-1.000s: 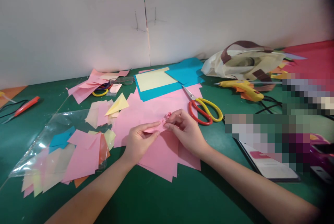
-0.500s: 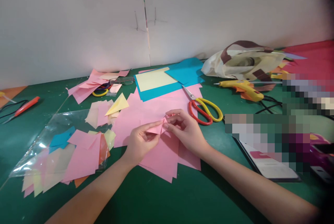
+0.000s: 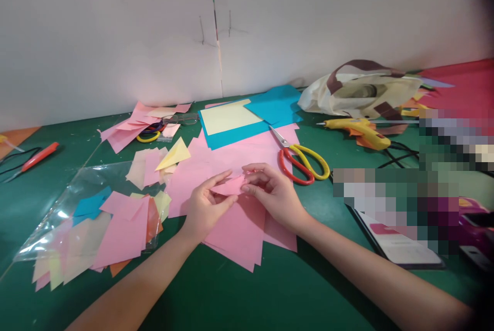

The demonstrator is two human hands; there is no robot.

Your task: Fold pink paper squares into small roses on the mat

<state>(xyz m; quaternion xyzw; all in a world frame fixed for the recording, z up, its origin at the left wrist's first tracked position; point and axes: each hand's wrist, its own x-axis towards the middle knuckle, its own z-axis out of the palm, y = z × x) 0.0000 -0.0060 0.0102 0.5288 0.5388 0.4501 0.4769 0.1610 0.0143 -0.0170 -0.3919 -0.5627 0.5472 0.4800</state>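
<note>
A small folded pink paper piece [image 3: 230, 186] is pinched between both hands above a spread of pink paper sheets [image 3: 239, 228]. My left hand [image 3: 204, 206] grips its left end with thumb and forefinger. From the other side my right hand [image 3: 272, 193] closes its fingertips on the right end. Both hands hover just over the green table [image 3: 231, 295].
Red-and-yellow scissors [image 3: 303, 162] lie right of the hands. A yellow glue gun [image 3: 360, 131] and cloth bag [image 3: 358, 93] sit further right. Blue and cream sheets [image 3: 247, 115] lie behind. A clear plastic bag of coloured squares [image 3: 88, 218] is at left; a red-handled tool [image 3: 36, 157] far left.
The pink piece has turned flatter between the fingers, and my left forefinger has lifted and stretched over it. Both hands stay in the same spot.
</note>
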